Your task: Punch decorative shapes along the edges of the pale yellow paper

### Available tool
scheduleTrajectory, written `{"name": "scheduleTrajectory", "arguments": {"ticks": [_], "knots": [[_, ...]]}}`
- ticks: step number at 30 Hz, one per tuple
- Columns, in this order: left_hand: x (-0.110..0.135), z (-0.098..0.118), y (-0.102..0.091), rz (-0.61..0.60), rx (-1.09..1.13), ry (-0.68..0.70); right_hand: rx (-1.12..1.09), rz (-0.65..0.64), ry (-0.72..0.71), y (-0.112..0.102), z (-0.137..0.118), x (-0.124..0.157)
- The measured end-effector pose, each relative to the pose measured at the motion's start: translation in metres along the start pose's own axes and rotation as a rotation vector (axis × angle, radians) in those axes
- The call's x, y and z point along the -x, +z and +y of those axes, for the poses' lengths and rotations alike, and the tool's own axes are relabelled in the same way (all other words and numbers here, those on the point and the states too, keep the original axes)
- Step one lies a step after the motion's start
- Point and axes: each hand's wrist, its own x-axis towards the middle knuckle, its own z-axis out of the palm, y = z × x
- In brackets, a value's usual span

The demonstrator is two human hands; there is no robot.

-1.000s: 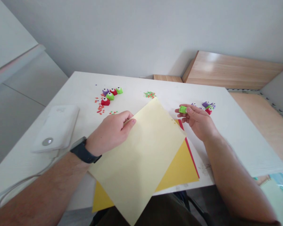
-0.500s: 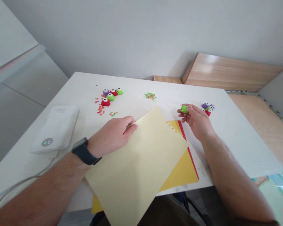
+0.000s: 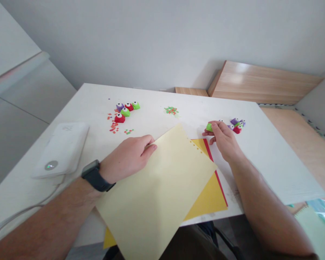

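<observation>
My left hand [image 3: 132, 153], with a dark watch on its wrist, pinches the upper left edge of a pale yellow paper sheet [image 3: 157, 191] between thumb and fingers. A row of small cut-out holes runs along the sheet's upper right edge. To the right of that edge, my right hand [image 3: 224, 139] grips a small green craft punch [image 3: 209, 127], partly hidden by the fingers. Under the pale sheet lie darker yellow paper [image 3: 209, 198] and red paper [image 3: 221, 187], whose edge shows at the right.
Eyed punches in red, green and purple, such as a red punch [image 3: 120, 118], stand at the back left; more, including another red punch [image 3: 237, 129], sit beyond my right hand. Paper bits [image 3: 171, 110] lie in piles. A white cabled device [image 3: 62, 150] rests at left.
My right hand has turned slightly with the green punch, and its fingers have closed in more around it. My left hand still holds the sheet, and the view has shifted slightly.
</observation>
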Motion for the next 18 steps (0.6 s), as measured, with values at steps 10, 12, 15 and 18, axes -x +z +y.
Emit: {"name": "scheduleTrajectory", "arguments": {"ticks": [10,12,15,18], "knots": [[-0.002,-0.002,0.002,-0.004,-0.009,-0.003,-0.067,-0.072,-0.054,0.012,0.004,-0.003],[-0.002,-0.002,0.003,0.000,-0.006,0.002,-0.094,-0.104,-0.063,0.016,0.003,-0.004],[-0.002,-0.003,0.004,0.007,0.002,0.008,-0.148,-0.143,-0.069,0.020,0.001,-0.005],[-0.001,-0.004,0.005,0.013,0.007,0.006,-0.176,-0.110,-0.076,0.019,0.001,-0.006]]}}
